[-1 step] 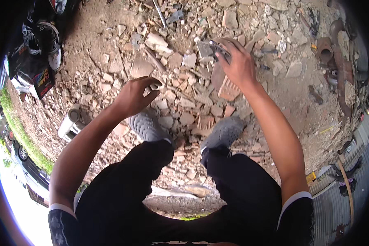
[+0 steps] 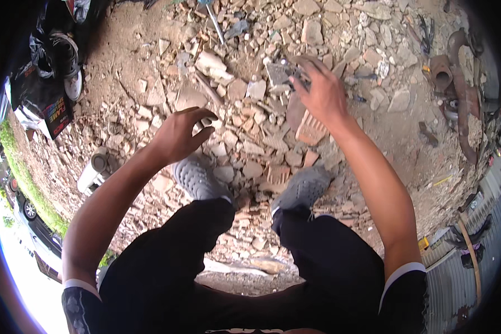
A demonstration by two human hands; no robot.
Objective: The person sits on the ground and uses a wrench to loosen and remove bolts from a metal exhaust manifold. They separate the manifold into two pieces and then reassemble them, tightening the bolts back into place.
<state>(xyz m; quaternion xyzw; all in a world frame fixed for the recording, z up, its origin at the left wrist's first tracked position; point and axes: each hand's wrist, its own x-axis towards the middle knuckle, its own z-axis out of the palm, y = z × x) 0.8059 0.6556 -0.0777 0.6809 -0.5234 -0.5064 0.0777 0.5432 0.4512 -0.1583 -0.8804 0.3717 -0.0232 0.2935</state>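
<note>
My left hand (image 2: 178,133) hovers over the rubble near my left shoe (image 2: 199,175); its fingers curve forward, the thumb stands apart, and nothing is in it. My right hand (image 2: 321,89) reaches farther out on the right, fingers and thumb spread, a little blurred. Beside its fingertips lies a flat grey fragment (image 2: 276,73). A dark patch shows between that thumb and the fingers, too blurred to name. Under the right wrist rests a ribbed piece of orange brick (image 2: 310,129), touching a smooth brownish piece (image 2: 296,108).
Broken stone and tile surround my shoes. On the left are a pale cylindrical object (image 2: 96,167) and a black printed box (image 2: 53,114) with shoes above it. Rusty pipes (image 2: 461,94) lie at the right, above corrugated metal sheet (image 2: 467,273). A thin rod (image 2: 215,23) lies far ahead.
Before, a dark object with a shiny edge was in my right hand; now its fingers are apart and that object is not plainly visible. My left hand has barely moved.
</note>
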